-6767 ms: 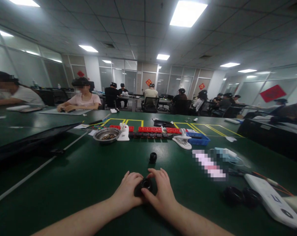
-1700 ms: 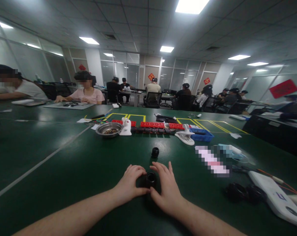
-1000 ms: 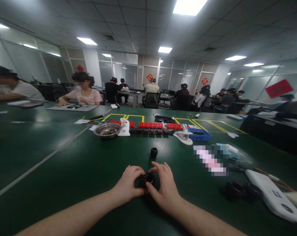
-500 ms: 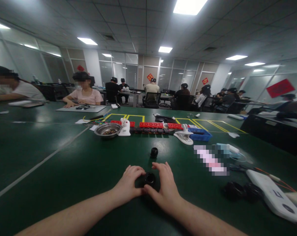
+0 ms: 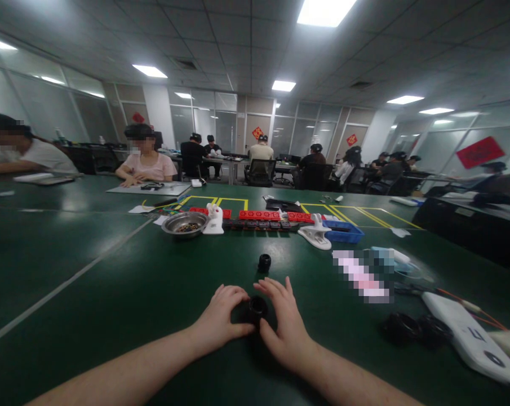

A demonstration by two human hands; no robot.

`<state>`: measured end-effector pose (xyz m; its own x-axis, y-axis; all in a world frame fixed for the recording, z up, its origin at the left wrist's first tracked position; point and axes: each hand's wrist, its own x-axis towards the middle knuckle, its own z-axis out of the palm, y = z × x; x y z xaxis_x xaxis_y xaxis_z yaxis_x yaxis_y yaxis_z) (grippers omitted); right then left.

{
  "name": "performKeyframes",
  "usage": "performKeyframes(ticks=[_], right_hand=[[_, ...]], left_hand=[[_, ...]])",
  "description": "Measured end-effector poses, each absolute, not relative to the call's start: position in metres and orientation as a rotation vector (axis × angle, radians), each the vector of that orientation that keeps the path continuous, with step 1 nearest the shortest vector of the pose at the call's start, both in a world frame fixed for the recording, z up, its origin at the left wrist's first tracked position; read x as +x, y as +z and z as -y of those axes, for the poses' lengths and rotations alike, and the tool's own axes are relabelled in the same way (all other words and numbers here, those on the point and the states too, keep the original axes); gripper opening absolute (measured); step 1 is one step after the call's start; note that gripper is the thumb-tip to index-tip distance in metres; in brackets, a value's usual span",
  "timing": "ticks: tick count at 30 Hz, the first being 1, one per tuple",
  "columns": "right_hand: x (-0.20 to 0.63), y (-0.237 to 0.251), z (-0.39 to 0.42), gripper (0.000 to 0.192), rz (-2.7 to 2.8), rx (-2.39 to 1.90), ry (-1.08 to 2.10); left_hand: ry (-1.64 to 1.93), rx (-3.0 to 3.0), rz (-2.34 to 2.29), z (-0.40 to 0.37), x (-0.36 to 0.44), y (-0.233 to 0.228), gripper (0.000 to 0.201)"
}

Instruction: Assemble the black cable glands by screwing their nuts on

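In the lower middle of the frame, my left hand (image 5: pixel 221 311) was curved at the left side of a black, round, hollow part (image 5: pixel 258 308), pinching it between thumb and fingers. My right hand (image 5: pixel 285 320) stood at the right side of it — the fingers were spread and a little bent, but whether the thumb was pressing, I could not tell. The opening of the part was turned upward. Near the centre, beyond my hands, a smaller black round piece (image 5: pixel 264 263) stood on the smooth dark green table (image 5: pixel 153 276). At centre left, a round silver metal bowl (image 5: pixel 170 228) contained tiny pieces (image 5: pixel 187 227).
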<state>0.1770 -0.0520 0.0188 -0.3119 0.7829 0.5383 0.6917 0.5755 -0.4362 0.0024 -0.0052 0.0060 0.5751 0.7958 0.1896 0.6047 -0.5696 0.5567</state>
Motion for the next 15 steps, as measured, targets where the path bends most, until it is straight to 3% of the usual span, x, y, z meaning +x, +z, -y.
performKeyframes(ticks=[3, 7, 15], right_hand=[[0.1767, 0.0169, 0.0512, 0.055, 2.033, -1.199, 0.147], [0.1763, 0.0156, 0.0502, 0.044, 1.975, -1.228, 0.157], [0.1759, 0.0085, 0.0514, 0.056, 1.989, -1.175, 0.374]], left_hand=[[0.618, 2.379, -1.131, 0.0063, 0.0023, 0.0056, 0.037], [0.631, 2.375, -1.146, 0.0073, 0.0025, 0.0059, 0.032], [0.644, 2.381, -1.151, 0.0097, 0.0023, 0.0087, 0.032]])
